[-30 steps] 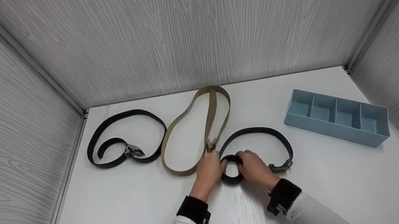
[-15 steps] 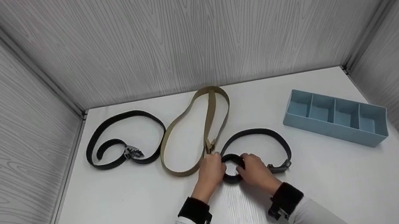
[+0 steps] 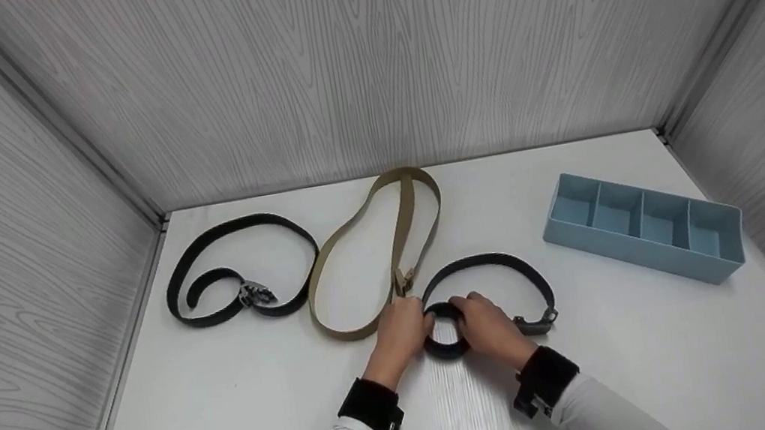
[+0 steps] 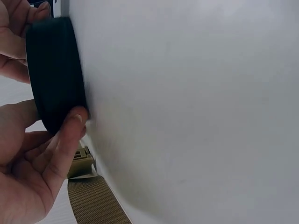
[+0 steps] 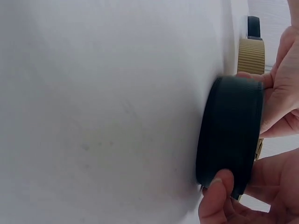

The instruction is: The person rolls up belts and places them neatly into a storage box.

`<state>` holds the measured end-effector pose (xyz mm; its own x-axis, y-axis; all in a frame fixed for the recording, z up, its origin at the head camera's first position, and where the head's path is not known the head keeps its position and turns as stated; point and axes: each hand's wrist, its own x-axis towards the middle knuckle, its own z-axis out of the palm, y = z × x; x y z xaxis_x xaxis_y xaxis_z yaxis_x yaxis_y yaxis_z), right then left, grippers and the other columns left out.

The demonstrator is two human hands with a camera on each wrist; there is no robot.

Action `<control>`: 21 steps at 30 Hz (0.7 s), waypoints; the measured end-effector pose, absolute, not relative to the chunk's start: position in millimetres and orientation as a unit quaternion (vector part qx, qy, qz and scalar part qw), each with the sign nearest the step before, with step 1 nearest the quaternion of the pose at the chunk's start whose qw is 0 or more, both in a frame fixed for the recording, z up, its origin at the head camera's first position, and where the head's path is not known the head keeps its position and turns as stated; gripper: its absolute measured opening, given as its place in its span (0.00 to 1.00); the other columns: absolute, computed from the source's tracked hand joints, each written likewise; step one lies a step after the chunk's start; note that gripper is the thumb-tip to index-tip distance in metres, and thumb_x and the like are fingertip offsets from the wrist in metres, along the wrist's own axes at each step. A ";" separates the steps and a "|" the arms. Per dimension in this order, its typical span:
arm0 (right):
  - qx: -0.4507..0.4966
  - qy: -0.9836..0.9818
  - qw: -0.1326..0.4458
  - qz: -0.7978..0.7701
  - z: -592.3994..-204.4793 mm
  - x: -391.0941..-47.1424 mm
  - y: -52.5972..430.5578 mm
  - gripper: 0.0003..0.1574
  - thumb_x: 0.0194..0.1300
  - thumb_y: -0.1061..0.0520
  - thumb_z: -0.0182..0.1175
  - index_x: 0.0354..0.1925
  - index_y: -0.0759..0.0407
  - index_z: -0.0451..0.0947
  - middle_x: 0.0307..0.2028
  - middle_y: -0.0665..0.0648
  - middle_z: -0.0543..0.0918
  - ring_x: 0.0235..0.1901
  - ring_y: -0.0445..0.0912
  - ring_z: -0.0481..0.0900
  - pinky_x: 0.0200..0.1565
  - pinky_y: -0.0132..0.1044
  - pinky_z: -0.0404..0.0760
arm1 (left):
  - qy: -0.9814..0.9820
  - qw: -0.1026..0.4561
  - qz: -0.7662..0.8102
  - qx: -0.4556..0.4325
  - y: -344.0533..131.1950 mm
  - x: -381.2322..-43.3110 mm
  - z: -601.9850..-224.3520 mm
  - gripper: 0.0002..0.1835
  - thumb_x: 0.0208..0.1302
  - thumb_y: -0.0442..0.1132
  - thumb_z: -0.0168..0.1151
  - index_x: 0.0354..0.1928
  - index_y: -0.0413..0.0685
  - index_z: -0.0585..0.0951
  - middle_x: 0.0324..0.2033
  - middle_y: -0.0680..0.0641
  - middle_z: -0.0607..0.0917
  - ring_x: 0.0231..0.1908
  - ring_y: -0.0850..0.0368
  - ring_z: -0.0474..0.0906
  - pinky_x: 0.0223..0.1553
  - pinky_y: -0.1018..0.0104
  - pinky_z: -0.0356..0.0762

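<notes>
A black belt [image 3: 508, 259] stands on edge on the white table, its near end rolled into a small coil. My left hand [image 3: 400, 332] pinches the coil's left side between thumb and fingers. On the opposite side, my right hand [image 3: 490, 326] pinches the same coil. The belt's unrolled part loops behind my right hand to a metal buckle [image 3: 549, 315]. In the left wrist view the coiled belt [image 4: 53, 70] shows its smooth outer face. From the right wrist view, my thumb presses the coil [image 5: 231, 126] low on its wall.
A tan webbing belt [image 3: 320, 277] lies in loops just beyond my left hand, its buckle [image 3: 404, 280] near my fingers. Farther left is another black belt [image 3: 232, 224] with a silver buckle. A blue four-slot box [image 3: 630, 246] stands at the right. Grey panels [image 3: 359, 59] enclose the table.
The loose loop of the black belt has shrunk slightly, its far curve and buckle drawing a little nearer to my hands. My right fingers shifted on the coil; both hands stay at it.
</notes>
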<state>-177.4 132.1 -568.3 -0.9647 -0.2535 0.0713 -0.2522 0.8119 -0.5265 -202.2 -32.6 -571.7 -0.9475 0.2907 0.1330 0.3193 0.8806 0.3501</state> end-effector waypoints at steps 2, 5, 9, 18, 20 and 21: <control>-0.141 0.950 0.005 -0.277 -568.5 -177.8 132.5 0.13 0.67 0.67 0.55 0.49 0.65 0.79 0.33 0.60 0.76 0.35 0.56 0.78 0.38 0.51 0.78 | -0.970 0.038 -0.176 -0.162 -31.9 -202.8 -571.5 0.09 0.57 0.38 0.68 0.23 0.41 0.81 0.24 0.42 0.85 0.28 0.45 0.83 0.28 0.55 0.78; -0.145 0.948 0.009 -0.283 -567.8 -177.9 133.9 0.15 0.67 0.67 0.55 0.52 0.66 0.78 0.36 0.62 0.78 0.38 0.57 0.79 0.41 0.52 0.78 | -0.970 0.050 -0.159 -0.175 -29.9 -203.1 -571.2 0.08 0.56 0.37 0.67 0.24 0.40 0.82 0.24 0.42 0.85 0.28 0.45 0.83 0.29 0.56 0.78; -0.105 0.945 0.022 -0.309 -565.7 -177.1 135.6 0.20 0.66 0.64 0.58 0.55 0.72 0.75 0.43 0.67 0.79 0.45 0.60 0.79 0.48 0.52 0.76 | -0.971 0.069 -0.152 -0.173 -28.5 -202.3 -572.0 0.07 0.55 0.36 0.67 0.24 0.40 0.82 0.23 0.42 0.84 0.27 0.45 0.83 0.28 0.55 0.78; -0.084 0.946 0.028 -0.311 -562.6 -171.2 135.5 0.03 0.59 0.66 0.59 0.33 0.68 0.77 0.28 0.60 0.77 0.33 0.54 0.77 0.39 0.51 0.76 | -0.969 0.061 -0.184 -0.155 -30.1 -199.4 -572.6 0.07 0.51 0.37 0.69 0.28 0.42 0.80 0.25 0.41 0.85 0.28 0.43 0.83 0.28 0.52 0.78; -0.100 0.946 0.024 -0.306 -562.5 -172.4 135.2 0.02 0.59 0.68 0.59 0.33 0.67 0.77 0.28 0.59 0.76 0.33 0.54 0.76 0.38 0.51 0.76 | -0.970 0.048 -0.184 -0.151 -30.9 -199.4 -571.6 0.09 0.52 0.40 0.70 0.29 0.43 0.80 0.26 0.42 0.85 0.29 0.43 0.83 0.28 0.53 0.77; -0.108 0.946 0.024 -0.306 -562.6 -173.4 135.1 0.02 0.59 0.69 0.59 0.34 0.67 0.78 0.28 0.59 0.76 0.33 0.54 0.76 0.39 0.51 0.76 | -0.971 0.042 -0.182 -0.150 -31.2 -199.6 -571.3 0.10 0.53 0.41 0.71 0.30 0.44 0.80 0.26 0.42 0.85 0.28 0.44 0.83 0.28 0.53 0.77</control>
